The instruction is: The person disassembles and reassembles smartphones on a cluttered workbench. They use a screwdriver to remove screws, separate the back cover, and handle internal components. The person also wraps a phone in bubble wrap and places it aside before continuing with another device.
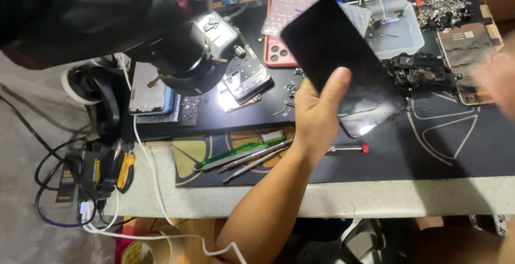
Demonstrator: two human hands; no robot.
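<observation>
Fingers of the left hand [316, 111] wrap around a black phone screen [340, 68], with the thumb pressed flat on its dark front. This hand is closed on the lower edge of the screen and holds it up above the desk [322, 194]. The screen's long side runs from the hand up and to the left, toward a pink phone case [276, 33], and it is tipped at a slant. The right hand [496, 79] is a blur at the right edge, well apart from the screen, and I cannot tell if it is open or closed. The left hand is much nearer. Below the left hand lie a green brush [241, 147] and a small red-tipped screwdriver [350, 147] on the dark mat [429, 157]
</observation>
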